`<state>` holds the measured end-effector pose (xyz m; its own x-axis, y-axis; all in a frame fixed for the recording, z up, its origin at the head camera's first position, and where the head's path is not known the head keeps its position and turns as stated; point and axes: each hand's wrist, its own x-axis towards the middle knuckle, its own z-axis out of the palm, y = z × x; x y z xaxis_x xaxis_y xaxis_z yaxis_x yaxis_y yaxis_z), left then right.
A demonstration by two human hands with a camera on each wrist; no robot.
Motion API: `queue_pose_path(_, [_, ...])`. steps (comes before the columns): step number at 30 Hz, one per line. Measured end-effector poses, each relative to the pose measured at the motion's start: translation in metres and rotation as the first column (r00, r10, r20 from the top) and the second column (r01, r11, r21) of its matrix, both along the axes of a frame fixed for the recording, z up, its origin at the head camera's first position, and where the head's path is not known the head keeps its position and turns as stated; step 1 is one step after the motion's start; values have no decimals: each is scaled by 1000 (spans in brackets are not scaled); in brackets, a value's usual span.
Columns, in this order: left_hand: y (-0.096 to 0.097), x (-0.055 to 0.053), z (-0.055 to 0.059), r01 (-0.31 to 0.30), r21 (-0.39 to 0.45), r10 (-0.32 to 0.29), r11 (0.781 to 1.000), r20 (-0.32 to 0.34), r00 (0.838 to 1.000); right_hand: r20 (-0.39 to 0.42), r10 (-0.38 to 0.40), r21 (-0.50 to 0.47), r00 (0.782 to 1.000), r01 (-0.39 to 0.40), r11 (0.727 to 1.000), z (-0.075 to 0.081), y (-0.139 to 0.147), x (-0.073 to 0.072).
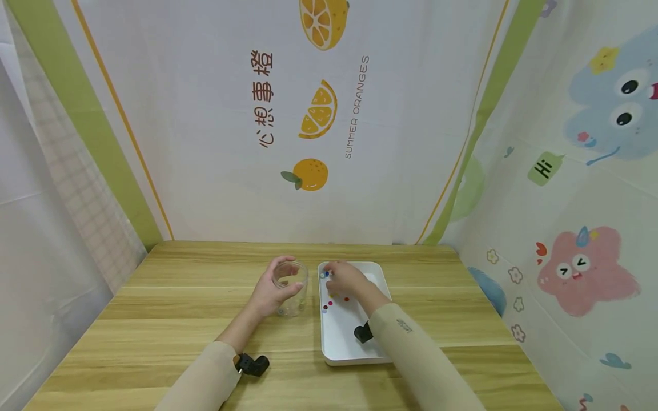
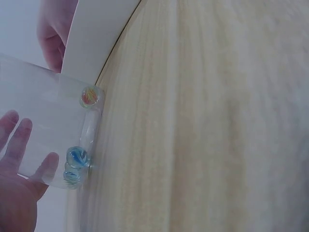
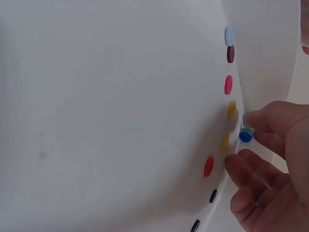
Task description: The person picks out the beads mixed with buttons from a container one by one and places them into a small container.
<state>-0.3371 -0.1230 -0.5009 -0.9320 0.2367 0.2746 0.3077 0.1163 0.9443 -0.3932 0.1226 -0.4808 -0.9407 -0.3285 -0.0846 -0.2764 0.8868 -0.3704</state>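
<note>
My left hand [image 1: 275,291] grips a clear plastic jar [image 1: 294,297], fingers and thumb spread around its side. Inside at the bottom lie a red-and-yellow swirled marble [image 2: 89,96] and blue swirled marbles [image 2: 77,157]. My right hand [image 1: 352,281] reaches into the far left part of a white tray [image 1: 354,351]. There its fingertips are right at a clear marble [image 3: 245,121], beside a blue marble [image 3: 246,135]; the other fingers bend loosely. Round buttons lie near them on the tray floor, among them a pink button [image 3: 228,85] and a red button [image 3: 208,166].
The tray stands just right of the jar on a wood-grain table [image 1: 205,297]. More buttons, such as a dark red button [image 3: 231,54] and a black button [image 3: 213,196], lie along its wall. Printed cloth [image 1: 221,200] hangs behind the table and along the sides.
</note>
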Motion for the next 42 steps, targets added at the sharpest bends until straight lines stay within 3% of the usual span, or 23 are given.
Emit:
queue_pose_path(15, [1, 0, 1, -14, -7, 14, 1000, -10, 1000, -35, -75, 67, 997, 77, 995, -9, -2, -7])
queue_pose_path(27, [0, 1, 1, -5, -22, 4, 1000, -16, 1000, -96, -2, 82, 995, 10, 997, 1, 7, 8])
queue_pose_path(33, [0, 2, 0, -7, -23, 6, 1000, -17, 1000, -95, 14, 99, 995, -4, 995, 3, 10, 14])
queue_pose_path(42, [0, 1, 0, -4, -16, 3, 1000, -21, 1000, -43, -20, 21, 999, 21, 1000, 3, 18, 14])
